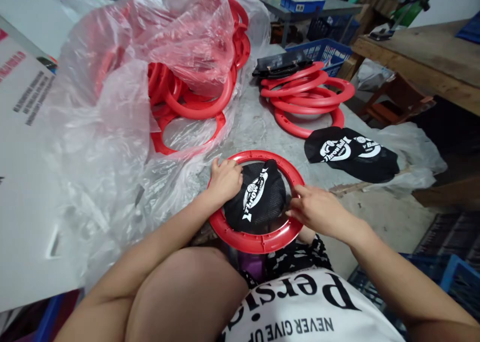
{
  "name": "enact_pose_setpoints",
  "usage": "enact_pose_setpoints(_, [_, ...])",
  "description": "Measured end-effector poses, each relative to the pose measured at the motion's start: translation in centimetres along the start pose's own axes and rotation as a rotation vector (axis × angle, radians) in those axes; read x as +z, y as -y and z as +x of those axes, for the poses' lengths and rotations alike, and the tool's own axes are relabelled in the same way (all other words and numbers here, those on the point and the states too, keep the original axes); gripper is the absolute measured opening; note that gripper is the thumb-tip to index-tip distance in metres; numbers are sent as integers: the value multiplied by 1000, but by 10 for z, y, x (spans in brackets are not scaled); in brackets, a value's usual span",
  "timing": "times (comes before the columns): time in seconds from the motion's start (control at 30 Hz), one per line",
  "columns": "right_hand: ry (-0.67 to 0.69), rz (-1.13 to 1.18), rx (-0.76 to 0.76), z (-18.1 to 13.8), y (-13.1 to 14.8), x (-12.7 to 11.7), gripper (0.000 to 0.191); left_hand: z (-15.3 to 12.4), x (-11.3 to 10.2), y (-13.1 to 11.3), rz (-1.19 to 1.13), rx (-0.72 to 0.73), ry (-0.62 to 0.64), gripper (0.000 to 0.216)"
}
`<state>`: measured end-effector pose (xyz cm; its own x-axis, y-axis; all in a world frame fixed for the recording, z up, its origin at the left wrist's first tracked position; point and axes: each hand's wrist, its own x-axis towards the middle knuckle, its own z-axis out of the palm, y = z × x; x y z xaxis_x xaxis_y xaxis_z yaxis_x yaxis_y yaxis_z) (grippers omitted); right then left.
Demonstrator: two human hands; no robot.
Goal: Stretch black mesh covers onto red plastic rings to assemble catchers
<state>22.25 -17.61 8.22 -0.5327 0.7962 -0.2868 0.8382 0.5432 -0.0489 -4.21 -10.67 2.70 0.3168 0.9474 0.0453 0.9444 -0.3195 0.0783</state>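
Note:
A red plastic ring (258, 242) lies at the near edge of the grey table (258, 124), partly over my lap. A black mesh cloth with white print (258, 199) sits crumpled inside the ring. My left hand (225, 179) is closed, its fingers pinching the cloth's left edge against the ring. My right hand (317, 209) presses on the ring's right side, with its fingers curled onto the cloth's right edge.
A stack of red rings (305, 97) lies at the back right, with a pile of black printed cloths (352, 152) beside it. More red rings (191, 97) sit in a large clear plastic bag (112, 107) at left. Blue crates (318, 49) and a wooden bench (420, 57) stand behind.

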Motion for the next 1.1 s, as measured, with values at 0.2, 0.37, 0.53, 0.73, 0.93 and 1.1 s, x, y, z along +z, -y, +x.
enact_pose_setpoints(0.2, [-193, 185, -18, 18, -8, -15, 25, 10, 7, -7, 67, -38, -73, 26])
enact_pose_setpoints(0.37, [-379, 261, -41, 68, -24, -24, 18, 9, 11, -6, -160, -110, -95, 10])
enact_pose_setpoints(0.53, [-369, 346, -146, 138, -25, -30, 16, 8, 2, -6, -307, -146, -155, 9])
enact_pose_setpoints(0.73, [-151, 563, -329, 194, -23, -20, 11, 9, -1, 1, -324, -168, -202, 11])
enact_pose_setpoints(0.93, [-233, 981, -303, 192, -30, 8, 7, 5, 5, 7, -341, -172, -231, 8])
enact_pose_setpoints(1.1, [-287, 1079, -242, 179, -31, 18, 9, 2, 5, 8, -344, -181, -219, 23])
